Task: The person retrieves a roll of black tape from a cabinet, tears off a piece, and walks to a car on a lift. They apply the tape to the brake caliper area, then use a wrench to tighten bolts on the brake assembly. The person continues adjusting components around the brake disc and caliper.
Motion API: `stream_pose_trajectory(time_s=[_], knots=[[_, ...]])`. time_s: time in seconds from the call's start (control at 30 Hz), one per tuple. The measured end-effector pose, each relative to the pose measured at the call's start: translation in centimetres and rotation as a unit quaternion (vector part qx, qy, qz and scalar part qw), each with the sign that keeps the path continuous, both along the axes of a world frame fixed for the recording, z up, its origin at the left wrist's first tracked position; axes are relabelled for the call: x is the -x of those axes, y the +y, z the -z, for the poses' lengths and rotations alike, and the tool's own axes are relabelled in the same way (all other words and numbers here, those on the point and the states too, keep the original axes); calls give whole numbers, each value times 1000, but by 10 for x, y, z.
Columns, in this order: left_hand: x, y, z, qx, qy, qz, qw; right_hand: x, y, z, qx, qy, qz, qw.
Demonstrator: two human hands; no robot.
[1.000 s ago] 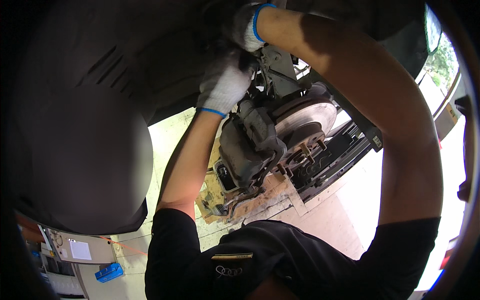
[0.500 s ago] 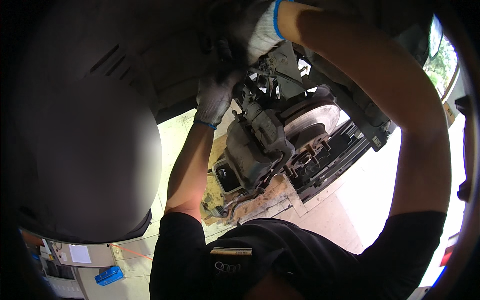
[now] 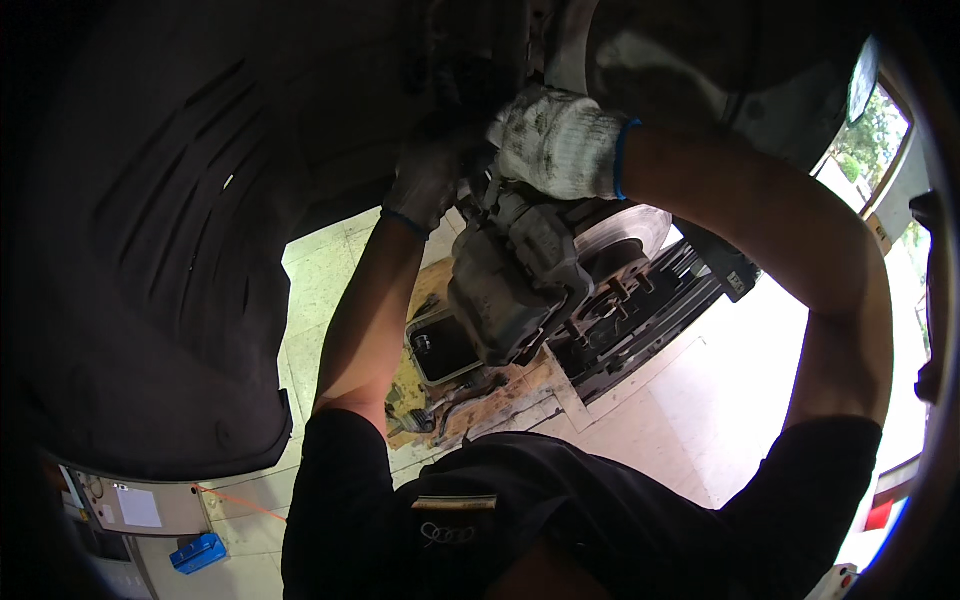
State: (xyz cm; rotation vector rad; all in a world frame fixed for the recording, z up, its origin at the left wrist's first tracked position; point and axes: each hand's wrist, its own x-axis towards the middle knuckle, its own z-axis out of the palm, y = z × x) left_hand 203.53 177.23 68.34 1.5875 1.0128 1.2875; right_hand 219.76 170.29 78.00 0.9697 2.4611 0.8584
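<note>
Garage floor (image 3: 335, 285) here, pale and tiled, running off bright to the right, with a blue box (image 3: 198, 553) way over on the near left. Everything at the far end is pretty dark.

Right hand (image 3: 555, 140) first: half a second ago it was farther up in the shadows, now it's come down nearer, right beside the left hand (image 3: 428, 185). Looks to me like both are now busy at one spot, just beyond the caliper (image 3: 510, 280). Right fingers look curled, but the tips are hidden, so can't tell if they've got hold of anything. Left fingers vanish into the dark, so no idea how open that one is or what it's on.

The caliper's mid-scene, just nearer than the hands: chunky, grimy grey metal. Disc (image 3: 635, 230) is to its right, shiny and round, with rusty studs (image 3: 645, 283) poking out. Gloves are white ribbed knit with blue cuffs, the right one smudged. Below the caliper there's a rectangular tray (image 3: 455, 345), dark inside, and stained board (image 3: 515, 392). Big black slotted liner (image 3: 180, 230) curves along the left.
</note>
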Motion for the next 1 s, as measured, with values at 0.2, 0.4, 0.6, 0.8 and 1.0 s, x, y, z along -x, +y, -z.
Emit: stream_pose_trajectory(time_s=[0.2, 0.4, 0.6, 0.8, 1.0], knots=[[5, 17, 6, -165, 148, 8, 975, -16, 27, 7, -15, 102, -18, 995], [-3, 29, 25, -318, 127, -73, 937, -5, 44, 11, -167, 57, 45, 983], [-9, 9, 28, -166, 86, -137, 973, 24, 62, -34, 135, 2, 190, 973], [-13, -3, 27, -135, -3, -168, 977, 33, 144, -45, 90, -32, 120, 988], [-20, -31, 11, -147, -7, -208, 967, 37, 197, -23, 8, -74, 67, 995]])
